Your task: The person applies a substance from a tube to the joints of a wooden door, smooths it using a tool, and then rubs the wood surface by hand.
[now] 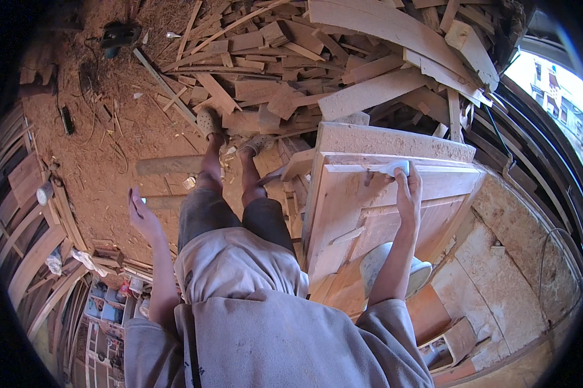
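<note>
A wooden panel door [395,223] with raised mouldings lies to my right. My right hand [408,191] is over its far part, pinching a small white flat piece [398,168] against the wood. Beside that piece a dark, wet-looking smear [369,178] marks the surface. Partly hidden by my right forearm is a pale round container [419,277]. My left hand [144,216] hangs out to the left, apart from the door, fingers curled together. A tiny pale-blue spot shows at its fingers, too small to name.
Heaped wood offcuts [259,84] fill the far side, with a dusty board [395,141] along the door's far edge. A dark power tool [115,39] lies on the sawdust-strewn floor at far left. A compartmented rack [107,310] stands near left; long planks [531,149] line the right.
</note>
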Tool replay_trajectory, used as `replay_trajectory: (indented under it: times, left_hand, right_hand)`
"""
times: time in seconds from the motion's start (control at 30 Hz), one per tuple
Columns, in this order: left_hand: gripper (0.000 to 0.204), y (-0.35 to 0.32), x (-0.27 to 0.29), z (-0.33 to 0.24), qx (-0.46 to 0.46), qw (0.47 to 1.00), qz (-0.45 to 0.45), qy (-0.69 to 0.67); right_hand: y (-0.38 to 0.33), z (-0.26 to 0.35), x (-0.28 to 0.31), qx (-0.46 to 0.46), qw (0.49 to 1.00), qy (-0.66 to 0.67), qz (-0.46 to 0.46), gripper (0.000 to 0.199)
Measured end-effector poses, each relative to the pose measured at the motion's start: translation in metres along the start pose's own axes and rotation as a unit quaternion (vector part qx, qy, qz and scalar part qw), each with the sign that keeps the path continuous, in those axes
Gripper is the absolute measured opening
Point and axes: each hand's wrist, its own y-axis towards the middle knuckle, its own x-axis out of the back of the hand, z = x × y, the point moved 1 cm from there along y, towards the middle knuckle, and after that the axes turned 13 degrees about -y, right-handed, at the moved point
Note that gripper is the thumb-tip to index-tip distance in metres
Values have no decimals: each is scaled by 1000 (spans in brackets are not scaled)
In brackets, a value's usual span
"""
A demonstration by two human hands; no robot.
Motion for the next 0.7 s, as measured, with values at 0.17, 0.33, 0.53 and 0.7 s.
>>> replay_trajectory:
  times: [0.17,0.33,0.53,0.7]
  left_hand:
    - [53,1,1,-1,7,1000,4,-9]
    - [54,0,-2,-5,3,1000,6,0]
    - [53,2,1,2,-4,1000,4,0]
    - [53,3,0,5,-8,1000,3,-12]
  right_hand:
    - [0,3,-1,-1,1000,8,0,13]
    - [0,6,-1,-2,1000,-4,0,12]
    - [-1,7,-1,1,1000,-1,0,12]
    - [0,4,-1,6,1000,7,8,12]
